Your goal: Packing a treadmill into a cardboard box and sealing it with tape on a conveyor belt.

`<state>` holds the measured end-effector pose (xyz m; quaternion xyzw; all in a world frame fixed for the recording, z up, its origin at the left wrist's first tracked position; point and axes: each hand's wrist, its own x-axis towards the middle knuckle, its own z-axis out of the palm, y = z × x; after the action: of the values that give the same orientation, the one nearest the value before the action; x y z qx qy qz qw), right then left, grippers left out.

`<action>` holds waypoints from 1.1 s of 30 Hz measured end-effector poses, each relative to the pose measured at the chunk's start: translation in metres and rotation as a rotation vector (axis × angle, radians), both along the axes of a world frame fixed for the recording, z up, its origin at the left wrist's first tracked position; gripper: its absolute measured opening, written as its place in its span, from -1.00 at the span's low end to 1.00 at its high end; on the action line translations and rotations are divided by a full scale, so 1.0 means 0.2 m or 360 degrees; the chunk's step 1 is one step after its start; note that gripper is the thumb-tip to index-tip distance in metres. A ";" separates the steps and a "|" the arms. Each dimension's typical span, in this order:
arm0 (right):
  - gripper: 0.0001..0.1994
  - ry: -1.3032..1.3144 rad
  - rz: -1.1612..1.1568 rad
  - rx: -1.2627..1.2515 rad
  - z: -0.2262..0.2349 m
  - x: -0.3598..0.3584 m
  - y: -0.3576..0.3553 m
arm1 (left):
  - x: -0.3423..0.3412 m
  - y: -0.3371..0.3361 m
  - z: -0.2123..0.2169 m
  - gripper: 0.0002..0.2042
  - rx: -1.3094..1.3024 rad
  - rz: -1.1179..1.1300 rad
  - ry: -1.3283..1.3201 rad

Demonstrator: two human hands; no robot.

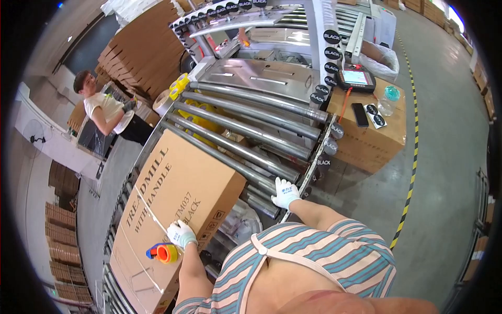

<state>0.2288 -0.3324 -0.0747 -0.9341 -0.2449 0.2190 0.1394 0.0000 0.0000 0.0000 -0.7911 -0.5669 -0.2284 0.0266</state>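
Note:
A long flat cardboard box [162, 193] with dark printing and a pale strap across it lies on the roller conveyor. My left hand [181, 234], in a white glove, rests on the box top near its right edge, fingers laid out on the cardboard. Beside it on the box is a tape dispenser [165, 253] in blue and red with an orange-yellow roll. My right hand [286, 193], also gloved in white, touches the right side of the conveyor by the roller ends, fingers spread and nothing held.
Metal rollers [246, 125] lead to a machine with a steel bed [261, 76]. At right, a carton [366, 146] carries a control tablet [356, 78], a phone [360, 114] and stickers. Another person [107, 112] stands beyond the conveyor at left. Stacked cardboard [141, 47] rises behind.

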 end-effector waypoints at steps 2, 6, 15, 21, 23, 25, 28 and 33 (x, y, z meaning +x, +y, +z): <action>-0.17 -0.0094 -0.0025 0.0072 -0.03 -0.01 0.02 | 0.00 0.01 0.01 -0.73 0.0167 -0.0039 -0.0041; -0.16 -0.0005 -0.0049 0.0044 -0.02 -0.01 -0.01 | -0.02 -0.03 0.00 -0.73 0.0089 -0.0066 -0.0022; -0.19 -0.0090 -0.0023 0.0025 -0.02 -0.02 0.01 | -0.01 -0.06 0.04 -0.73 0.0155 -0.0037 0.0009; -0.20 -0.0090 -0.0034 -0.0018 -0.03 -0.02 0.01 | 0.00 -0.06 0.06 -0.74 0.0085 -0.0014 0.0032; -0.19 -0.0067 -0.0013 -0.0019 -0.03 -0.01 0.01 | 0.01 -0.08 0.08 -0.73 0.0061 -0.0021 0.0057; -0.20 -0.0071 -0.0027 -0.0009 -0.03 -0.01 0.01 | 0.02 -0.09 0.08 -0.73 0.0066 0.0007 0.0028; -0.22 -0.0088 -0.0047 0.0024 -0.04 -0.01 0.01 | 0.03 -0.10 0.09 -0.72 0.0089 -0.0015 -0.0003; -0.22 -0.0052 -0.0092 0.0044 -0.03 -0.01 0.01 | 0.01 -0.08 0.05 -0.71 0.0073 -0.0045 0.0008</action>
<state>0.2260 -0.3313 -0.0802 -0.9422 -0.2230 0.1963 0.1548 0.0018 -0.0153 0.0099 -0.7988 -0.5501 -0.2398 0.0429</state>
